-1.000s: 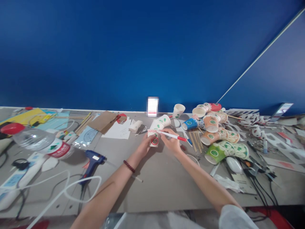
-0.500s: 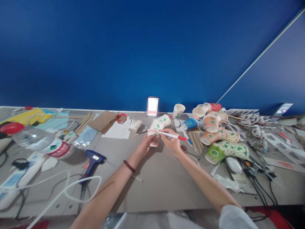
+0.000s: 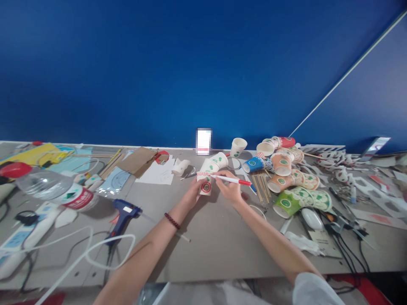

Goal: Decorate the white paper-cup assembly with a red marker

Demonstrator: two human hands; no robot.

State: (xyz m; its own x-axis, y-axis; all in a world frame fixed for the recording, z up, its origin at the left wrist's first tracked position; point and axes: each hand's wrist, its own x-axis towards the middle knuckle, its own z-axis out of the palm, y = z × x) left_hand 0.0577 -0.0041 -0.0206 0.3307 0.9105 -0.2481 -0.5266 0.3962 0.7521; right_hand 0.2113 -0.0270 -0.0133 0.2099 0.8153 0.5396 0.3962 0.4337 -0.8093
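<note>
My left hand [image 3: 192, 191] is wrapped round the near end of a bent piece made of joined white paper cups [image 3: 217, 160]. Red curved lines run across the near cup, and a red ring surrounds its round emblem. Between the fingers of my right hand [image 3: 229, 189] is a white marker with a red end [image 3: 235, 180]. Its tip points left and meets the near cup by the red lines, though contact is too small to confirm. A single white paper cup [image 3: 238, 147] stands upright behind, to the right.
Coloured cup pieces, one of them green [image 3: 288, 203], lie at the right near wooden sticks [image 3: 262, 186] and a white mouse [image 3: 312, 219]. Leftward are a blue glue gun [image 3: 122, 218], a plastic bottle [image 3: 47, 185] and a power strip [image 3: 28, 237]. A lit phone [image 3: 204, 141] leans on the blue wall.
The marker in my right hand has shifted very slightly to the right and down. My left hand and the cups stay in place.
</note>
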